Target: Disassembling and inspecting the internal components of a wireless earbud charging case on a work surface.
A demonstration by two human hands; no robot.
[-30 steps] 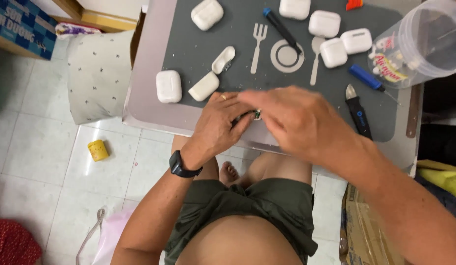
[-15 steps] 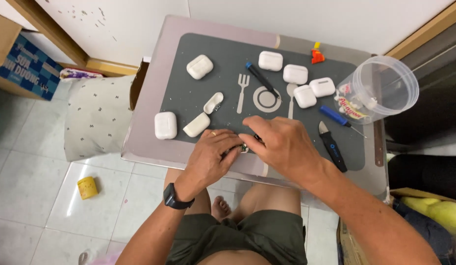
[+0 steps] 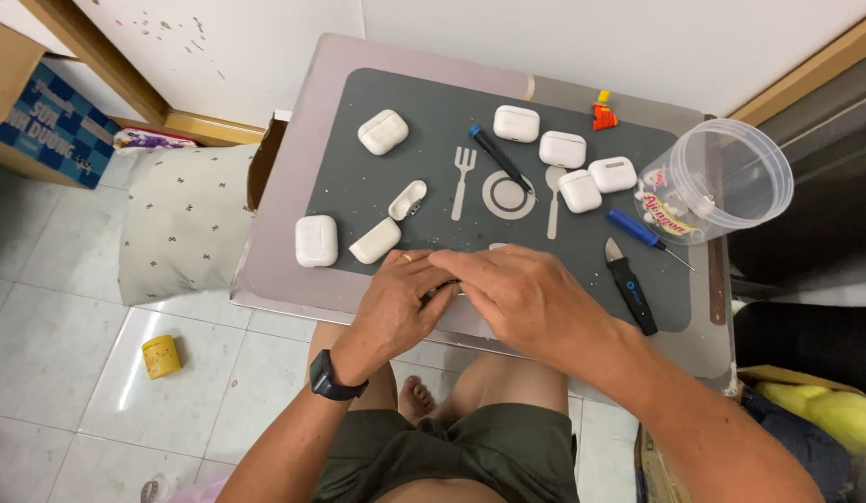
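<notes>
At the bottom of the frame sit the person's lap in dark green shorts and a bare foot on the tiled floor. Just above, in the lower centre, the left hand [image 3: 400, 303], with a black watch [image 3: 329, 380] on its wrist, and the right hand [image 3: 526, 303] meet at the near edge of the small table [image 3: 284, 251]. Their fingers curl in tight around a small part [image 3: 442, 291], pinched between both hands; only a sliver of it shows, and what it is cannot be told.

Just beyond the left hand, on the dark grey mat [image 3: 358, 177] printed with a fork, plate and spoon, lies an opened white earbud case body [image 3: 375, 240], with its loose lid [image 3: 407, 199] near it. A closed white earbud case [image 3: 316, 240] sits to the left of them, at the mat's edge. Right of the hands lies a black prying tool [image 3: 630, 284], and past it a blue screwdriver [image 3: 642, 231].

Further up, 3 white cases [image 3: 580, 190] cluster at centre right, 1 more [image 3: 516, 123] rests above them, and another [image 3: 383, 131] lies at upper left. A blue-tipped black tool [image 3: 496, 156] crosses the plate print. A clear plastic tub [image 3: 717, 177] stands at the right, and a small red and yellow tube [image 3: 602, 112] lies at the far edge.

On the floor at left are a patterned cushion [image 3: 186, 219] and a small yellow tin [image 3: 160, 356].
</notes>
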